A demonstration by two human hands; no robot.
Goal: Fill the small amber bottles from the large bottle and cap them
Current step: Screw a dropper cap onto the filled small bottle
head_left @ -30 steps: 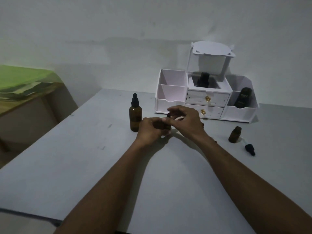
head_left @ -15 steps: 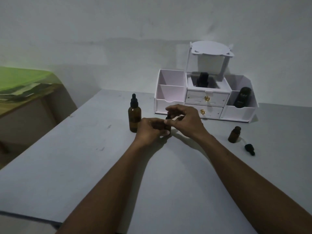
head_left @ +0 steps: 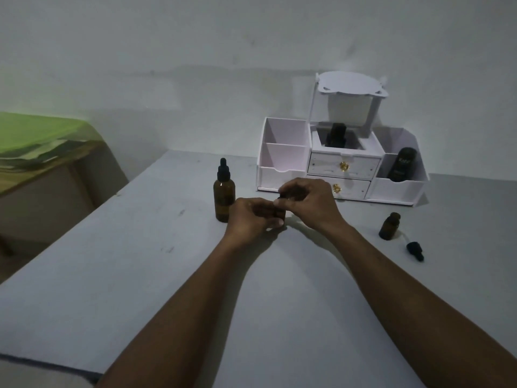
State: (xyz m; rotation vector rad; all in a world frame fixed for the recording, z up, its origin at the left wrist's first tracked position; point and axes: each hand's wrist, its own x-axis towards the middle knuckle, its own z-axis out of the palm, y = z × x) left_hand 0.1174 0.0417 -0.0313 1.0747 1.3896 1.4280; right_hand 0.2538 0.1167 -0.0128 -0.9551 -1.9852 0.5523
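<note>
Amber small bottle (head_left: pixel 280 213) stands on the bench (head_left: pixel 140 261), gripped by left hand (head_left: pixel 251 217); right hand (head_left: pixel 307 203) pinches its cap (head_left: pixel 282 195).

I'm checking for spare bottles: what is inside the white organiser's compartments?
In the white organiser, a dark bottle stands in the middle top compartment and a black labelled bottle leans in the right one. The left compartments look empty; both drawers are shut, contents hidden.

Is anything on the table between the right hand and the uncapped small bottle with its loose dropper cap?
Nothing visible. The right hand has bare table between it and the uncapped small bottle; the dropper cap lies just beyond.
</note>
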